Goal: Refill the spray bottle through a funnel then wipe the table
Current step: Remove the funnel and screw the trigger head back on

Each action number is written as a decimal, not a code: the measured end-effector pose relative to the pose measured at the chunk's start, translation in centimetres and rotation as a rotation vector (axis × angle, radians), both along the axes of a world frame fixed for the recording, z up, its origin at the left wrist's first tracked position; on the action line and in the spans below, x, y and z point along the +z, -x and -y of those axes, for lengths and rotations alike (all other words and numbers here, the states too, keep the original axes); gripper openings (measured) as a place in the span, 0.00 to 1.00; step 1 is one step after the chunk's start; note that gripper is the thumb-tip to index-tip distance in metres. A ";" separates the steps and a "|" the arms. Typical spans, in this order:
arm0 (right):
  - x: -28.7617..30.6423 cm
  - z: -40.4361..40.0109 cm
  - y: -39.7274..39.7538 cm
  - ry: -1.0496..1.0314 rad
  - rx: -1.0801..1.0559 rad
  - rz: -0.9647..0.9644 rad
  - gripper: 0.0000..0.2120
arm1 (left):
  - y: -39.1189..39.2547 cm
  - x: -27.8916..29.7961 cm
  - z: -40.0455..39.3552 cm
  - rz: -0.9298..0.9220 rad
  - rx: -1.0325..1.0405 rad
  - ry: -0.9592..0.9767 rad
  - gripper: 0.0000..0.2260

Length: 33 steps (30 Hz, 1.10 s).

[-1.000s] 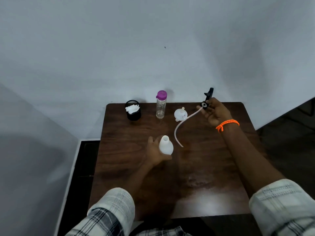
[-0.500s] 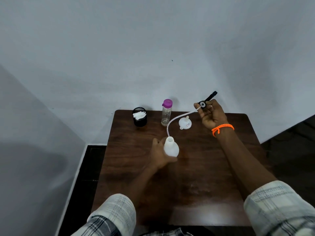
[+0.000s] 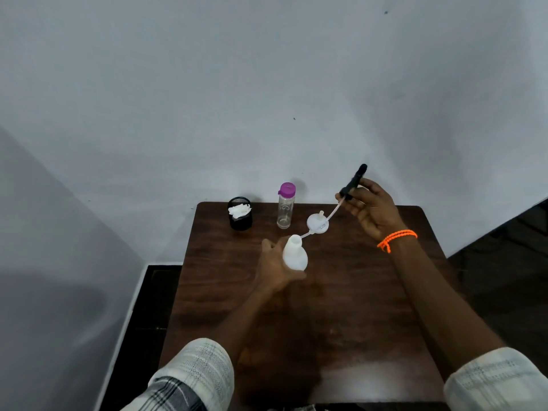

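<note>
The right hand is raising the black spray head higher, its thin white tube nearly straight now. Its fingers are clamping the head. The left hand fingers are wrapping the white plastic spray bottle at the tabletop's middle.

two hands — a left hand and a right hand. one white spray bottle, one black spray head with one tube, one white funnel, one clear bottle with a purple cap, one black cup of white tissue, one orange wristband — all on one table.
</note>
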State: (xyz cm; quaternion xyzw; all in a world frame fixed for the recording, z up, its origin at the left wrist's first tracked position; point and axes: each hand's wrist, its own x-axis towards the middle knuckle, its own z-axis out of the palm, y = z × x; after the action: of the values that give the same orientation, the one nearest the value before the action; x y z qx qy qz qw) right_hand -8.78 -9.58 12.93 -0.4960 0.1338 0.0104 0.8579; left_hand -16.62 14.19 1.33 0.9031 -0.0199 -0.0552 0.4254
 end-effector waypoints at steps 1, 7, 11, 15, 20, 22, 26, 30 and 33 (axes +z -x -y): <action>0.6 -0.2 0.5 0.042 0.041 0.046 0.13 | -0.1 0.2 0.1 0.004 0.006 -0.002 0.42; 3.2 -2.1 3.1 0.250 0.169 0.206 0.20 | -0.9 1.0 0.7 0.034 0.020 -0.018 0.41; 3.9 -3.5 4.4 0.445 0.185 0.244 0.21 | -1.3 1.3 1.3 0.025 0.023 -0.045 0.43; 2.7 -4.8 5.0 0.623 0.141 0.227 0.22 | -1.3 1.3 1.7 0.027 0.023 -0.056 0.43; -0.7 -6.4 5.0 0.791 0.089 0.205 0.22 | -1.5 1.7 2.4 0.025 0.015 -0.001 0.46; -1.8 -6.7 5.1 0.789 0.043 0.179 0.22 | -1.6 2.0 2.6 0.040 0.010 0.037 0.46; -3.2 -6.8 5.2 0.803 0.008 0.142 0.20 | -1.8 2.2 2.8 0.055 0.007 0.057 0.46; -3.1 -7.0 5.2 0.875 0.017 0.147 0.20 | -1.7 2.4 2.9 0.075 -0.014 0.071 0.47; -2.9 -7.1 5.4 0.911 -0.001 0.158 0.18 | -1.8 2.4 3.1 0.068 -0.010 0.073 0.44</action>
State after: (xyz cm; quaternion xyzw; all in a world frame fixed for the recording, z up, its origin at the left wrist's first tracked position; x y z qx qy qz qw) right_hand -14.13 -2.51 10.00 -0.8215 0.0595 -0.0877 0.5603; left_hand -14.83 11.08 3.75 0.8882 -0.0411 -0.0257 0.4569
